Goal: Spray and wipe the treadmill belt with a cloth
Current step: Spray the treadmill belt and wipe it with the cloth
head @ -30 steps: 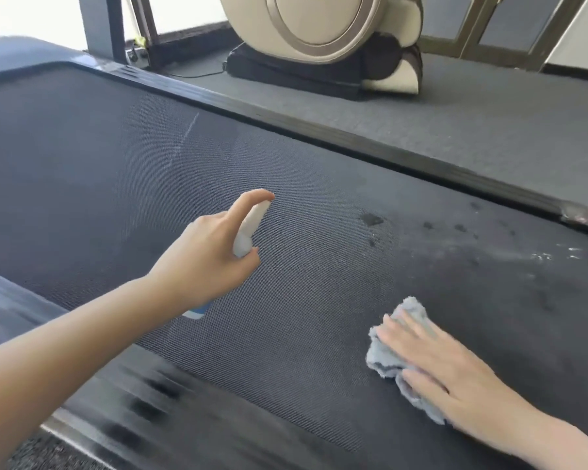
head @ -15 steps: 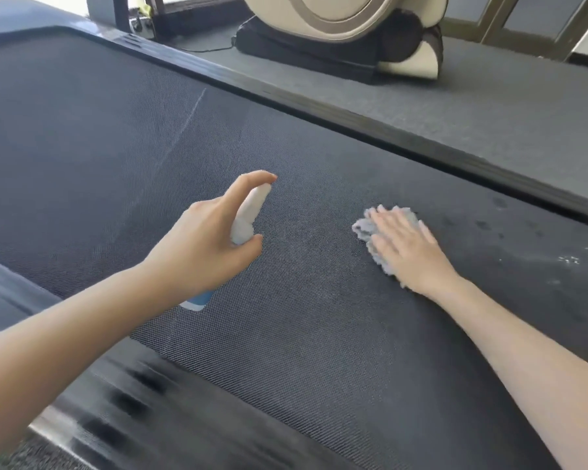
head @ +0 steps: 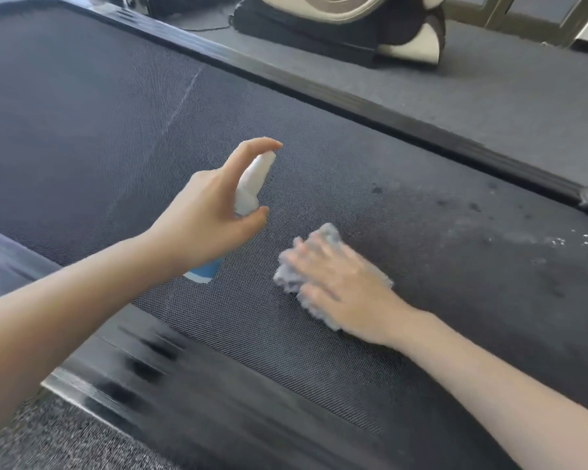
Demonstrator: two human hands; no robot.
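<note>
The dark woven treadmill belt (head: pixel 109 137) fills most of the head view. My left hand (head: pixel 207 218) grips a small white spray bottle (head: pixel 252 184) with a blue base, index finger on its top, held above the belt's middle. Just to its right my right hand (head: pixel 340 286) presses a crumpled light grey cloth (head: pixel 286 278) flat on the belt; the hand is motion-blurred. Dark wet spots and a pale smear (head: pixel 523 235) mark the belt to the right.
A black side rail (head: pixel 370 106) runs along the belt's far edge, and another rail (head: pixel 143 374) along the near edge. Beyond lies grey floor matting (head: pixel 489 103) with a beige and black machine base (head: pixel 387 32) on it.
My right hand swept the cloth up the belt toward the far rail, then back down and toward me. The left hand kept the spray bottle almost still.
</note>
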